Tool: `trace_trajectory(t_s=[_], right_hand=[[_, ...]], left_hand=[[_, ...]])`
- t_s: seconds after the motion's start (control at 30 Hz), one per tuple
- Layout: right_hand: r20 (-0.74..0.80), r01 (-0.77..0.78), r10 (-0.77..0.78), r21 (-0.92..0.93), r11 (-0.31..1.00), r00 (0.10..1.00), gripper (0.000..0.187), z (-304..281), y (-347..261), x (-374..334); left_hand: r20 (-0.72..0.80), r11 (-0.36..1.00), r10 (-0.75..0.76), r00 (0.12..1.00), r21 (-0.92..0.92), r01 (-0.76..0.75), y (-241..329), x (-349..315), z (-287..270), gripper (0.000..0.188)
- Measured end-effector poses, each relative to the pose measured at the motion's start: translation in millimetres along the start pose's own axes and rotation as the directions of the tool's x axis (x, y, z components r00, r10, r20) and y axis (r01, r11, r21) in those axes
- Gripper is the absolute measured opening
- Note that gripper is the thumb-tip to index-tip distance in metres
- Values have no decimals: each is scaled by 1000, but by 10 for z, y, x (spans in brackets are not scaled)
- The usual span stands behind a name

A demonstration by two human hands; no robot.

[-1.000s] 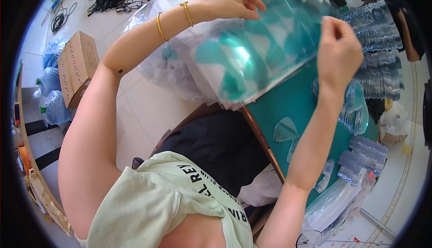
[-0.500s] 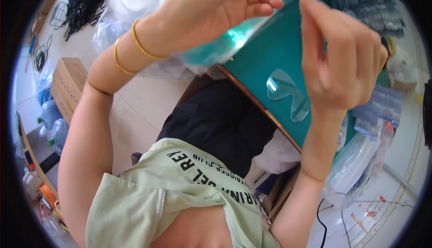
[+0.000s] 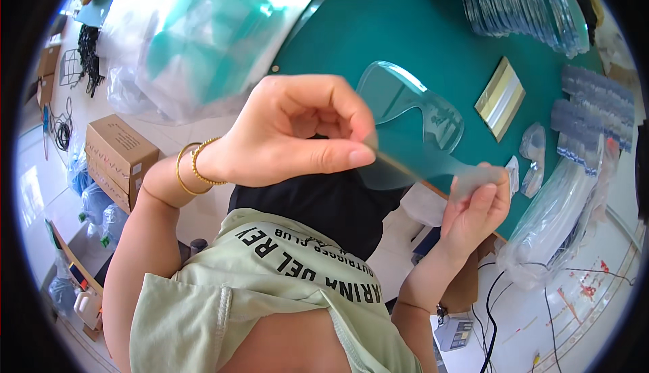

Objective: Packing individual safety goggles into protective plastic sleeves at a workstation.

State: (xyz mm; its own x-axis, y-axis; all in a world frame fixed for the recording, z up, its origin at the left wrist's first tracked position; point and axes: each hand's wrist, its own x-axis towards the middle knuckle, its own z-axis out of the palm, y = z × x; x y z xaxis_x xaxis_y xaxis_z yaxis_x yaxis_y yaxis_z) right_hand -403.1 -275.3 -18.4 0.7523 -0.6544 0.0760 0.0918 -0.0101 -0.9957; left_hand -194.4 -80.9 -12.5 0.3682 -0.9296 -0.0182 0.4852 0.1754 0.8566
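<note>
In front of my body, a clear lens-shaped plastic sheet is stretched between both hands, blurred by motion. My left hand, with two gold bracelets at the wrist, pinches its left end between thumb and forefinger. At the other end, my right hand grips the sheet with the thumb on top and fingers curled beneath. Whether a thin film lies on the sheet I cannot tell. Behind it, on the green table mat, lies another clear goggle lens, partly covered by the held one.
A large clear plastic bag covers the table's left. Rows of stacked lenses stand at the far right, near a pale rectangular block. Further stacked lenses and plastic sleeves lie right. A cardboard box sits on the floor.
My left hand, open before, has come down and closed in a pinch on the sheet. My right hand has lowered and turned. The view has shifted, showing more of the table.
</note>
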Motion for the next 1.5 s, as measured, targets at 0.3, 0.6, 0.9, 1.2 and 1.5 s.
trace_trajectory(t_s=[0.3, 0.6, 0.9, 1.2, 1.5], right_hand=[[-243, -221, 155, -275, 936, 958, 15, -9, -78, 108], [-298, -357, 259, -348, 867, 919, 20, 34, 40, 288], [-283, -388, 301, -335, 859, 911, 22, 49, 50, 310], [-281, -376, 286, -351, 858, 916, 23, 59, 44, 315], [-285, -374, 279, -370, 850, 917, 23, 53, 59, 310]], left_hand=[[-241, 862, 158, 958, 506, -15, -153, 222, 108, 11], [-363, 683, 213, 907, 719, 127, -258, 436, 154, 37], [-427, 716, 187, 885, 676, 175, -264, 454, 186, 43], [-443, 714, 182, 878, 673, 192, -250, 461, 197, 44], [-449, 707, 175, 876, 677, 205, -258, 468, 207, 45]])
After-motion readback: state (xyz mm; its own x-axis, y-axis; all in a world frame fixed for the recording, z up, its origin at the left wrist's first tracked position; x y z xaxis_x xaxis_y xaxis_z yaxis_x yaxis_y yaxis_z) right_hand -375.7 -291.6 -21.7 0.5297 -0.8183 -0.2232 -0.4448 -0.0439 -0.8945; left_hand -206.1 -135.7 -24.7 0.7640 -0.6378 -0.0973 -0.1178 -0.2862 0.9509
